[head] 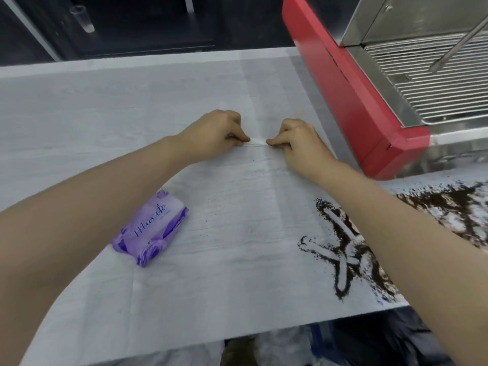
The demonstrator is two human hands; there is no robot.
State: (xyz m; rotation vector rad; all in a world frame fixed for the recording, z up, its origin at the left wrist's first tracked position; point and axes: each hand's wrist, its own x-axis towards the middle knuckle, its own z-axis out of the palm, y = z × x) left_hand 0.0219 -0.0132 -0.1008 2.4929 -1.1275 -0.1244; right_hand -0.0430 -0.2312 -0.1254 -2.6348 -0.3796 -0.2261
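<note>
Left hand and right hand, each grip pinched on a white tissue stretched between them, mid-surface toward twelve o'clock. Looks like unfolding. Next, it needs spreading and carrying to the coffee grounds at four o'clock.

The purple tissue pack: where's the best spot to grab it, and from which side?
The purple tissue pack lies flat and slanted on the table, so probably come from above and pinch across its two long edges, at the middle.

Even soft light, faint shadows, wide-angle edge bending, slight blur
</note>
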